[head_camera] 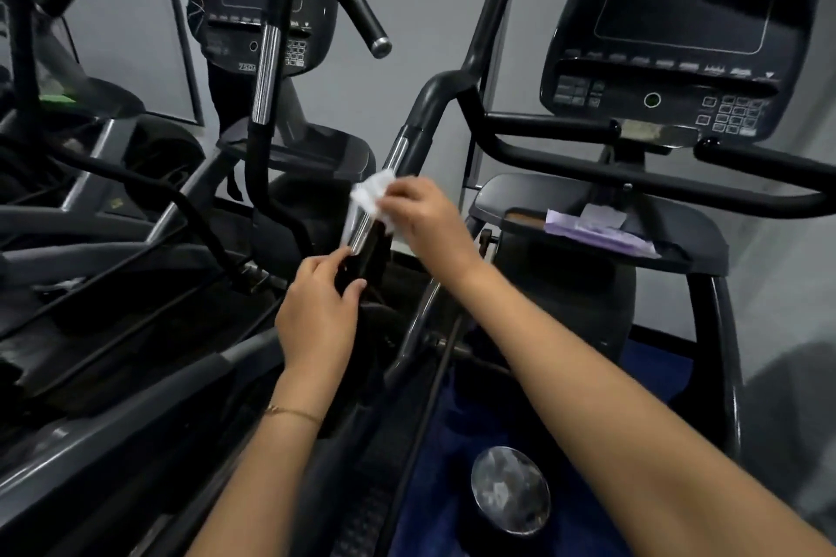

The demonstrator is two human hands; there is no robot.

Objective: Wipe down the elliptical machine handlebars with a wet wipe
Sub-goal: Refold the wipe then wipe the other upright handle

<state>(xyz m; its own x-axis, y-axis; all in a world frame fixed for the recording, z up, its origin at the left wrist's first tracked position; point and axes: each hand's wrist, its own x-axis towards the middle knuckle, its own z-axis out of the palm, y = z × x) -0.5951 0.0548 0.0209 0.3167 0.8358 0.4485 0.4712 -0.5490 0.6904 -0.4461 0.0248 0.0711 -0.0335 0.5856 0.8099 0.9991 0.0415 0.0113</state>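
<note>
The elliptical's left moving handlebar [409, 136] runs up the middle of the view, black with a chrome strip. My right hand [423, 213] pinches a white wet wipe [371, 194] and holds it against the chrome strip. Lower down, my left hand [321, 308] grips the black part of the same bar, thumb on the right side. The fixed black handlebars [588, 167] curve below the console [678, 41] at the right.
A purple wipe packet [597, 233] lies on the tray below the console. A second elliptical [271, 36] with its own handlebars stands at the left, close beside. A round metal disc [510, 491] sits low at the centre, over blue flooring.
</note>
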